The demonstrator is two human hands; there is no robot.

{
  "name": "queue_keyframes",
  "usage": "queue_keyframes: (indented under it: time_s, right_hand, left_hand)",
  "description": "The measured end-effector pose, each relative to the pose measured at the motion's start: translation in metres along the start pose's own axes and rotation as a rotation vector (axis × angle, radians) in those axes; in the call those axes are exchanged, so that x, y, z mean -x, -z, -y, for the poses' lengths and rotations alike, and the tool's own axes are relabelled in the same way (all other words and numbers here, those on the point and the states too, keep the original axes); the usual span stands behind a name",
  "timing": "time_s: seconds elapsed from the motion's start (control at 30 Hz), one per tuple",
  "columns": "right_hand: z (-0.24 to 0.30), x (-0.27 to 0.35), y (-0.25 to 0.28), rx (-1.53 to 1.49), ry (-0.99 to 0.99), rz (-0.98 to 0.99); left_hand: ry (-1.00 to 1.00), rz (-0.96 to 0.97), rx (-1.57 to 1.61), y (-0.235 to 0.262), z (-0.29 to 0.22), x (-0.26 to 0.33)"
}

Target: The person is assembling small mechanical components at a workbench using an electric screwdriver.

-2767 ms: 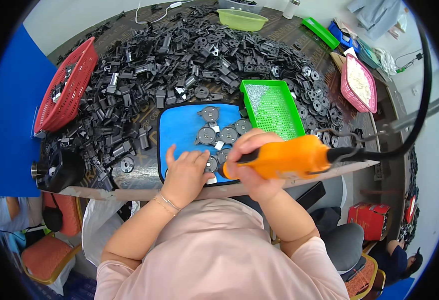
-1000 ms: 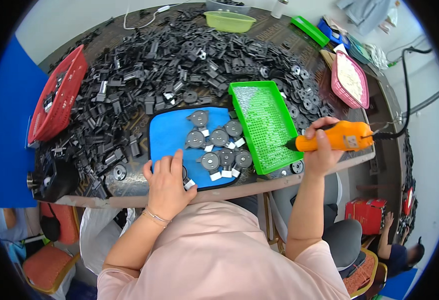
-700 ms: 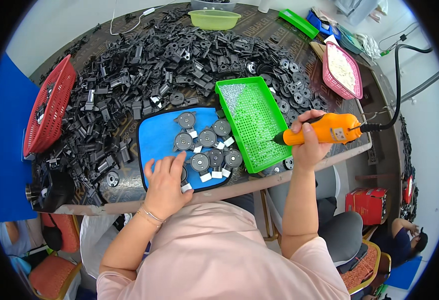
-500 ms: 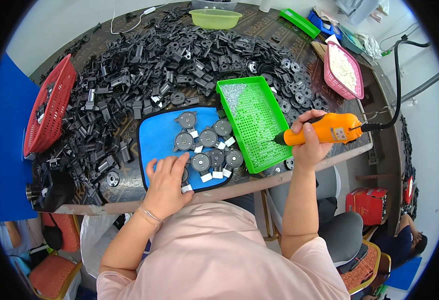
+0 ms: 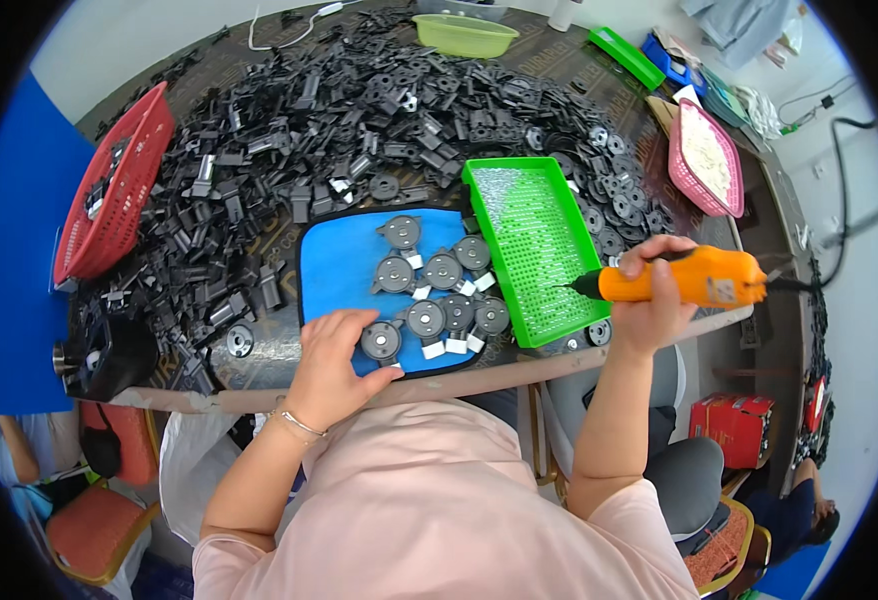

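Observation:
My right hand (image 5: 652, 300) grips an orange electric screwdriver (image 5: 694, 280), its black tip pointing left over the green perforated screw tray (image 5: 534, 255). My left hand (image 5: 331, 360) rests on the near edge of the blue mat (image 5: 344, 270), fingers touching a round black plastic part (image 5: 381, 340). Several more round black parts (image 5: 444, 270) with small white pieces lie on the mat between my hands.
A big heap of black plastic parts (image 5: 309, 110) covers the table behind the mat. A red basket (image 5: 109, 190) stands at left, a pink basket (image 5: 709, 155) at right, a light green tub (image 5: 464, 35) at the back. The table edge (image 5: 479, 375) runs just before me.
My right hand has carried the screwdriver from over the blue mat to the right, over the green tray. My left hand stays on the mat's near edge.

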State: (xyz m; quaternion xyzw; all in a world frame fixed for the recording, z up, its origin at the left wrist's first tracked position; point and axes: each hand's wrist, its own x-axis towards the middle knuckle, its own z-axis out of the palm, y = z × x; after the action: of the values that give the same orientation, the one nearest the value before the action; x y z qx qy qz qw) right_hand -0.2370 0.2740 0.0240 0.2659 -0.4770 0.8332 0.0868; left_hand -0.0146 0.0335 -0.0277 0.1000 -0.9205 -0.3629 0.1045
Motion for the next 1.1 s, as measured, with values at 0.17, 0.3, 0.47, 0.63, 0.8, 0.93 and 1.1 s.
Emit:
queue_keyframes:
  time_s: [0.17,0.3,0.47,0.63,0.8,0.93,1.1]
  right_hand:
    - [0.008,0.013,-0.061,-0.180,-0.022,0.272]
    - [-0.013,0.043,-0.109,-0.172,-0.124,0.435]
    - [-0.037,0.060,-0.136,-0.201,-0.130,0.552]
    - [-0.042,0.062,-0.142,-0.144,-0.140,0.620]
    - [-0.042,0.066,-0.147,-0.117,-0.184,0.683]
    - [-0.044,0.059,-0.144,-0.163,-0.204,0.687]
    - [-0.041,0.048,-0.125,-0.177,-0.203,0.666]
  left_hand:
    - [-0.011,-0.080,0.024,-0.005,0.009,0.004]
    - [0.064,-0.055,0.120,-0.007,0.009,0.004]
    - [0.061,-0.038,0.128,-0.009,0.013,0.002]
    - [0.047,-0.020,0.131,-0.006,0.012,0.001]
    - [0.033,-0.042,0.115,-0.007,0.013,0.002]
    - [0.068,-0.011,0.114,-0.006,0.011,0.000]
    - [0.062,0.003,0.097,-0.006,0.006,-0.004]
